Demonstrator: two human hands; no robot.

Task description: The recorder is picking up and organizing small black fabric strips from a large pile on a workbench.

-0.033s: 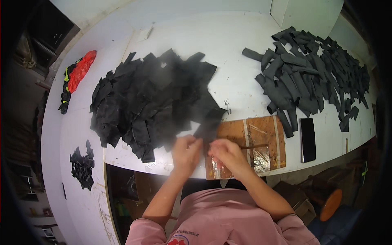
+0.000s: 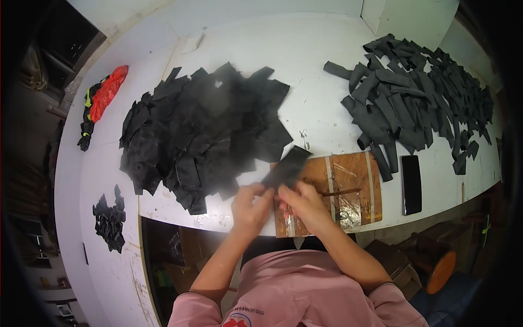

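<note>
A strip of black fabric [image 2: 289, 168] runs up and to the right from my fingers, over the corner of a brown board [image 2: 313, 173]. My left hand [image 2: 252, 206] pinches its near end, fingers bent together. Close beside it, my right hand [image 2: 302, 204] is also closed on that near end, above the board. Just beyond my left hand lies a large heap of flat black fabric pieces [image 2: 204, 131]. To the right of my right hand a thin dark brown tool [image 2: 344, 192], its kind unclear, lies across the board.
At the far right spreads a pile of dark grey fabric tubes [image 2: 403, 98]. A black phone [image 2: 411, 185] lies near the table edge. On the left are a red plastic bag [image 2: 109, 94] and a small black fabric pile [image 2: 109, 220]. An orange stool seat [image 2: 442, 272] is below the table.
The black fabric strip now stands apart from the heap, its far end up and to the right over the board's corner. My hands stay in nearly the same place.
</note>
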